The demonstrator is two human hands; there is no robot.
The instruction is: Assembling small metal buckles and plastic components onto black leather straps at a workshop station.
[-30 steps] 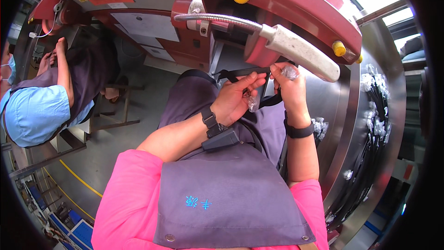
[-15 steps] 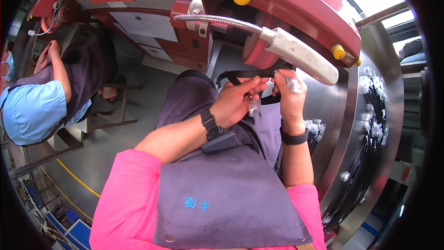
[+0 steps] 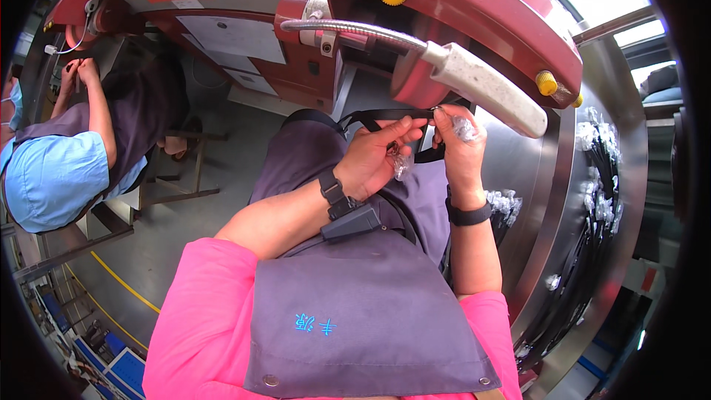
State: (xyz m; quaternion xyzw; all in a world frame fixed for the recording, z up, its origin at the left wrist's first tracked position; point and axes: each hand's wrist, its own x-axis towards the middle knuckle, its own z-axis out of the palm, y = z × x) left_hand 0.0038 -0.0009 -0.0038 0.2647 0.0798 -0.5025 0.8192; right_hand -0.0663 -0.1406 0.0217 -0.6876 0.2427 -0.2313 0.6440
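A thin black belt (image 3: pixel 385 114) stretches between my hands, under the red machine (image 3: pixel 459 0) and above my lap. My right hand (image 3: pixel 464 163) pinches one end of it, and clear plastic wrap (image 3: pixel 465 129) bulges beside the thumb. Lower down, my left hand (image 3: pixel 366 163) is closed on the belt, thumb against the fingers. Another bunch of clear plastic (image 3: pixel 403 167) hangs below these fingers. Part of the belt loops down behind both hands, and what the plastic covers cannot be made out.
A pale handle-like lamp (image 3: pixel 489 89) on a bendy metal arm hangs just above my right hand. Several black belts with plastic-wrapped ends (image 3: pixel 603 211) lie in the metal tray at right. More wrapped ends (image 3: pixel 505 207) are beside my right forearm. A person in blue (image 3: pixel 59 170) sits at left.
My hands and the belt have shifted very slightly left, their grip the same. At left, the other person's hands have come up together.
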